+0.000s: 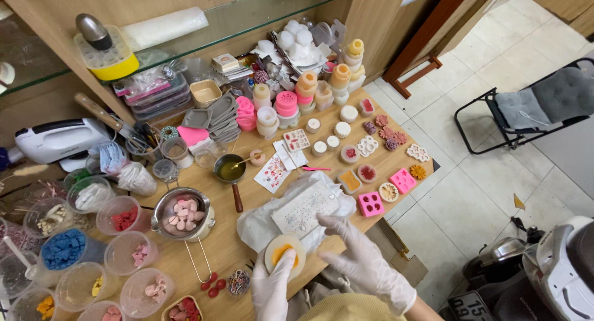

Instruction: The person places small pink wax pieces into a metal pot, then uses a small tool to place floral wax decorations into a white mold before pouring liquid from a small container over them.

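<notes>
A metal pot of pink wax pieces (pixel 182 214), a small pan of yellow liquid (pixel 229 169) and pink silicone moulds (pixel 371 204) share the wooden table (pixel 247 200).

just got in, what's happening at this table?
A person in white gloves works at a crowded wooden table. The left hand steadies a round white mould with yellow-orange wax inside. The right hand rests on a white textured sheet lying on plastic wrap. A metal pot of pink pieces and a small pan of yellowish liquid sit close by.
</notes>
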